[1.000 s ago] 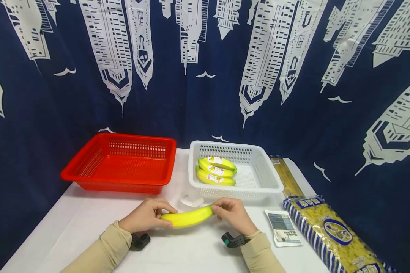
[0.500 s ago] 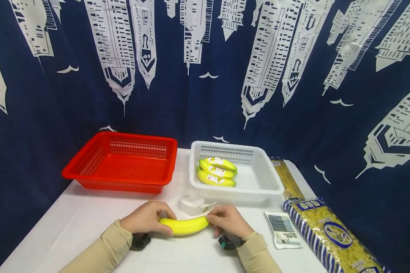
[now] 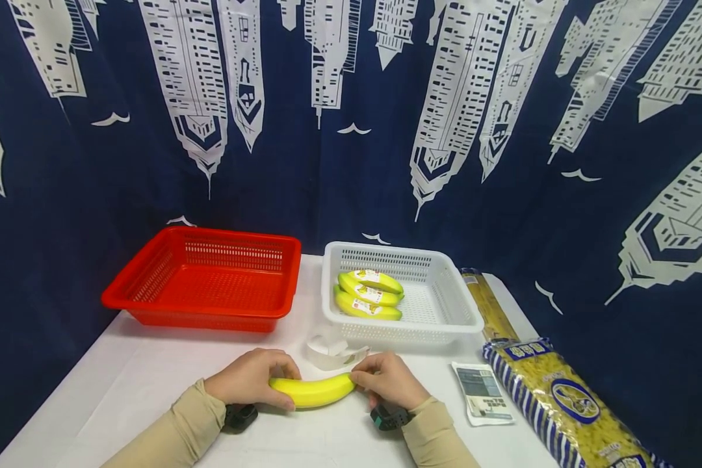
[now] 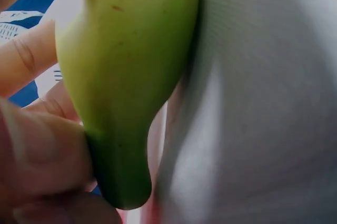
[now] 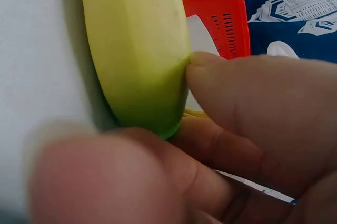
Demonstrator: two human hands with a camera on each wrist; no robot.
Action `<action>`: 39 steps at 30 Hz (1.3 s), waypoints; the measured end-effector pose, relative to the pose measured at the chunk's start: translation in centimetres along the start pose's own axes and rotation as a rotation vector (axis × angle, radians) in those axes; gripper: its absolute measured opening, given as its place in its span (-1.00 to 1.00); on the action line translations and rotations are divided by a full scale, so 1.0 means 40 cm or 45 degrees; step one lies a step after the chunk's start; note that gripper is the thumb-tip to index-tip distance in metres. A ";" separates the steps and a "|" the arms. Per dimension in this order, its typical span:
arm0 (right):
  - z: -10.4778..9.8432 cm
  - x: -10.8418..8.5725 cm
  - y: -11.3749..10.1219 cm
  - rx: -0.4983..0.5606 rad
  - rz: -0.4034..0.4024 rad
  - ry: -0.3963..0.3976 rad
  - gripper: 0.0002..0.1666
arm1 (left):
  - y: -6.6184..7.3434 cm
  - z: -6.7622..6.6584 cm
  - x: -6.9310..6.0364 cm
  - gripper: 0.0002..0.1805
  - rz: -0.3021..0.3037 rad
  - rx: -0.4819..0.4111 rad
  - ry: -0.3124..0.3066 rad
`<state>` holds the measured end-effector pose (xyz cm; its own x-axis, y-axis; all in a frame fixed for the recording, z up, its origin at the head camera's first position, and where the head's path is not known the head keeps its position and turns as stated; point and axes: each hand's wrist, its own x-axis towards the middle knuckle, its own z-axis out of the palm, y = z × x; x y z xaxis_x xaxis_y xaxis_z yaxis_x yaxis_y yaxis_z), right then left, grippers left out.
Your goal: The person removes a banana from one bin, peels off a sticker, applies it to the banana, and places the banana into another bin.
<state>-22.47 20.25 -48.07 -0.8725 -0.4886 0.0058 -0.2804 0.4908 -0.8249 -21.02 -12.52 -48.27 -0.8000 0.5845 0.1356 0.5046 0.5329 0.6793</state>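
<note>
A yellow banana lies crosswise near the front of the table, between both hands. My left hand grips its left end, thumb in front and fingers behind. In the left wrist view the green stem end of the banana shows beside the curled fingers. My right hand pinches the other end. The right wrist view has the banana's green tip among the fingers and thumb. Just behind the banana sits a curled white strip of labels, partly hidden by the right hand.
A white basket holds several bananas with white labels. To its left stands a red basket. On the right lie a small white packet, a bag of pasta and a long brown-yellow package.
Both hands have brought the banana a little closer and slightly left, down to the table. More of the label strip shows behind it. Both hands keep their hold.
</note>
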 end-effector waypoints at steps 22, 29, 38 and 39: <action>0.018 0.015 0.004 -0.466 -0.409 0.707 -0.70 | 0.005 0.001 -0.003 -0.59 0.043 0.134 0.180; 0.028 0.014 0.003 -0.578 -0.328 0.594 -0.73 | 0.015 0.011 -0.001 -0.66 0.110 0.149 0.249; 0.031 0.008 -0.028 -0.086 -0.228 0.533 -0.86 | 0.060 0.039 0.004 -0.54 0.363 0.165 0.374; 0.033 0.007 -0.035 0.002 -0.243 0.512 -0.89 | 0.067 0.043 0.004 -0.50 0.370 0.158 0.386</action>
<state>-21.80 18.48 -47.66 -0.8916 -0.2507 0.3772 -0.4511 0.4180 -0.7885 -19.26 -9.94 -47.67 -0.6688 0.5251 0.5263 0.7432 0.4529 0.4926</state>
